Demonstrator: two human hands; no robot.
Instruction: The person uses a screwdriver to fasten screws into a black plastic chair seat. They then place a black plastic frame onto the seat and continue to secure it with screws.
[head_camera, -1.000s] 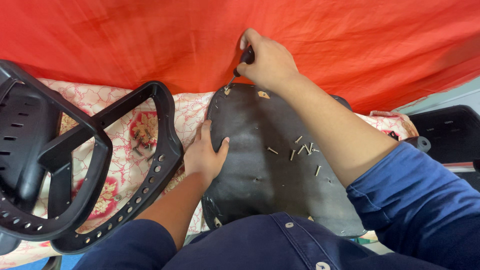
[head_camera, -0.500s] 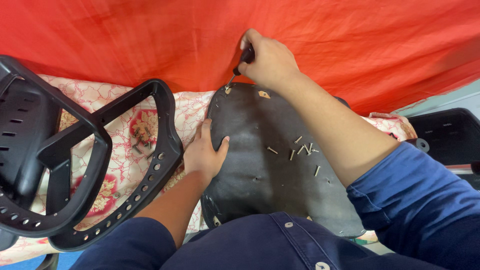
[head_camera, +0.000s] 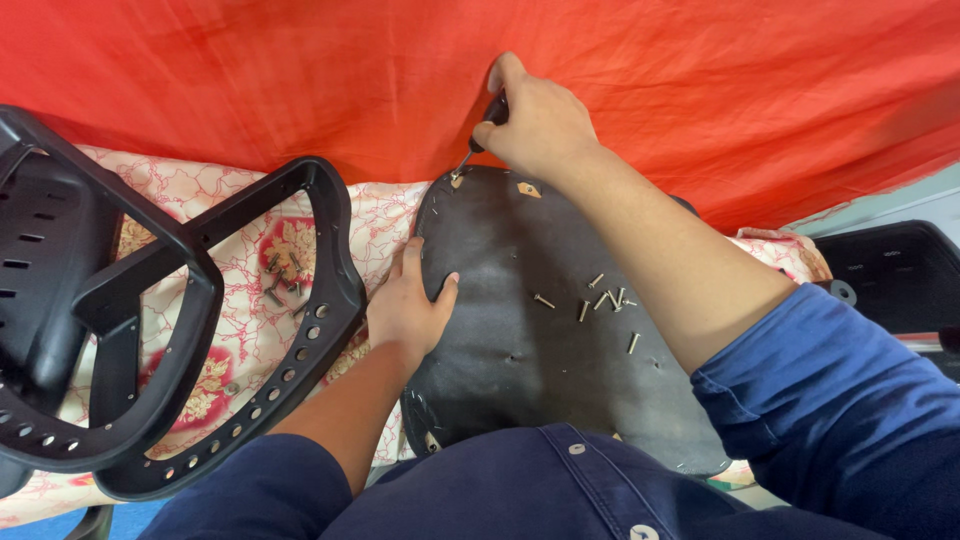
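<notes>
My right hand (head_camera: 540, 125), upper centre of the frame, has its fingers (head_camera: 505, 75) wrapped tight round a black-handled screwdriver (head_camera: 483, 128) — tip angled down-left onto a small metal fitting at the top edge of the black seat pan (head_camera: 520, 350). A second small metal fitting sits just right of it on the same edge. My left hand (head_camera: 408, 310), centre frame, lies flat on the left rim of the seat pan, fingers spread and loose, gripping nothing, just pressing down.

The seat pan fills the centre, underside up, lying on a floral cloth (head_camera: 230, 330) in cream and red. Loose screws (head_camera: 605, 300) are scattered on the pan right of centre, between my two forearms. More screws (head_camera: 283, 275) sit in a small heap on the cloth, inside the opening of a black plastic frame (head_camera: 320, 330) with holes along its rim — left of centre. Another black chair part (head_camera: 60, 290) overlaps it at far left. Red fabric (head_camera: 250, 80) hangs across the top. A black crate (head_camera: 895, 275) sits at the right edge.
</notes>
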